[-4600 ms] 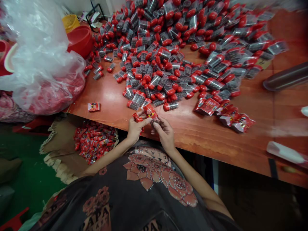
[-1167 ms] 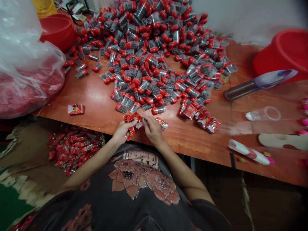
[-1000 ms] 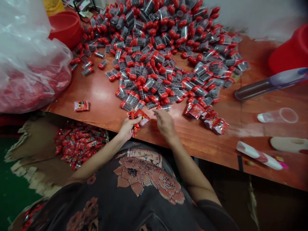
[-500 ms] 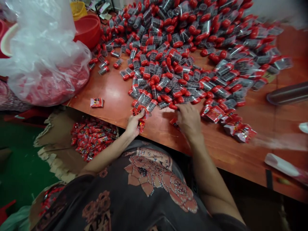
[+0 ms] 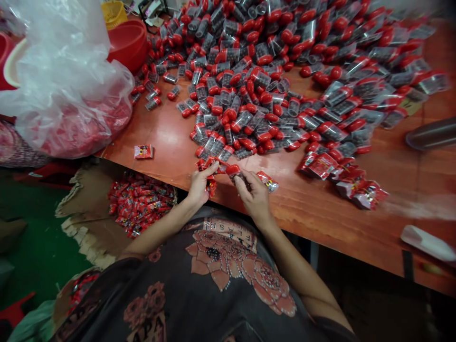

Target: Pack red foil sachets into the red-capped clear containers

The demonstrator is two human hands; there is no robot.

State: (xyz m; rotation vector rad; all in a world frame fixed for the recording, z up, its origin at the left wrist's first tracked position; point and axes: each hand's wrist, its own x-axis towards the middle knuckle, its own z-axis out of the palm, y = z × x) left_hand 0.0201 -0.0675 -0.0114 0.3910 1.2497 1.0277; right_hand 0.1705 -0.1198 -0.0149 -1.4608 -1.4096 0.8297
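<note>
Swung my right hand (image 5: 257, 194) back, gripping a tube (image 5: 236, 173) low, likely keeping its cap (image 5: 232, 169) clear, left hand (image 5: 198, 188) pinching wrappers (image 5: 211, 186).

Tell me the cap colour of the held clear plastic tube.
Red rounded cap, shown best in head view.

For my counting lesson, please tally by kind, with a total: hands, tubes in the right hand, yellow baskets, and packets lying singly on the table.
Left hand and right hand: 2
Red-capped tube: 1
Yellow basket: 1
Left packet and right packet: 2
Total: 6
</note>
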